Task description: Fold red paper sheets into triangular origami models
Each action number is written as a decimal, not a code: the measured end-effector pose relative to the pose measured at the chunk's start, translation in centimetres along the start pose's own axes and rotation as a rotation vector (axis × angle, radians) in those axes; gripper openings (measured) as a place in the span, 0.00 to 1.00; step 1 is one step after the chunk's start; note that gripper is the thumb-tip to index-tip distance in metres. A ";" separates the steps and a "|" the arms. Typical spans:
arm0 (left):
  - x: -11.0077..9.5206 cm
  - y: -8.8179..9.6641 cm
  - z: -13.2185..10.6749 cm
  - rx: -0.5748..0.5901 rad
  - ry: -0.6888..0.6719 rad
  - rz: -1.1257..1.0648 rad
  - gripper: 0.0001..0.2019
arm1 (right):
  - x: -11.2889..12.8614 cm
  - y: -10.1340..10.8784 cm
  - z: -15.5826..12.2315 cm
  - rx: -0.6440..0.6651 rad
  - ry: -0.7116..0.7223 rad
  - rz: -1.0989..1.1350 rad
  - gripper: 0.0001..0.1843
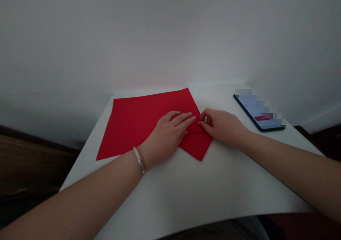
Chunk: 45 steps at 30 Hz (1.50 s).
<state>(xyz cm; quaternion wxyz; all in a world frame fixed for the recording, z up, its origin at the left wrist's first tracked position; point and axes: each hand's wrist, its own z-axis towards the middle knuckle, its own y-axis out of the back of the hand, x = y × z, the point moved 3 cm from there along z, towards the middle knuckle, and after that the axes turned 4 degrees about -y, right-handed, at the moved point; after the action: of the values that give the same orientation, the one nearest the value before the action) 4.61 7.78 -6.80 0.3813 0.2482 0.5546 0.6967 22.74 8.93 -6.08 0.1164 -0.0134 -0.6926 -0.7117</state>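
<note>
A sheet of red paper (133, 122) lies on a white table (191, 186), with its right corner folded over into a flap. My left hand (167, 135) rests flat on the paper, fingers stretched out and pressing near the fold. A silver bangle (139, 160) circles that wrist. My right hand (222, 126) sits at the paper's right edge, fingers curled, pinching the folded edge with its fingertips.
A phone (259, 112) with a lit screen lies on the table to the right of my right hand. A white wall (160, 37) stands just behind the table. Dark floor or furniture shows at the left edge of the table.
</note>
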 end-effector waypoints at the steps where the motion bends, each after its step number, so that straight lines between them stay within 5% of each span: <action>1: -0.2 -0.1 0.0 0.044 -0.041 -0.010 0.22 | 0.0 0.0 0.0 -0.001 0.001 -0.002 0.09; 5: -0.8 -0.2 -0.4 0.225 -0.123 -0.055 0.29 | -0.1 0.1 0.1 0.018 0.031 0.026 0.09; 9: -0.8 -0.2 -0.6 0.280 -0.142 -0.081 0.29 | -0.8 0.3 0.3 0.079 0.069 0.146 0.09; 18: -0.7 -0.2 -0.8 0.227 -0.152 -0.037 0.27 | -2.8 0.9 0.7 0.350 0.011 0.232 0.11; 35: -0.7 -0.1 -0.8 0.224 -0.174 -0.064 0.30 | -2.1 1.2 0.6 0.336 0.079 0.139 0.11; 45: -0.8 0.0 -0.8 0.170 -0.211 -0.011 0.32 | -2.3 0.9 1.2 0.437 -0.008 0.211 0.13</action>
<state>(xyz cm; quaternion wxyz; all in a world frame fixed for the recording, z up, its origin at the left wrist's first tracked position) 4.51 6.67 -6.98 0.4189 0.3485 0.5696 0.6153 24.99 10.50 -5.56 0.1877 -0.0629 -0.8253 -0.5288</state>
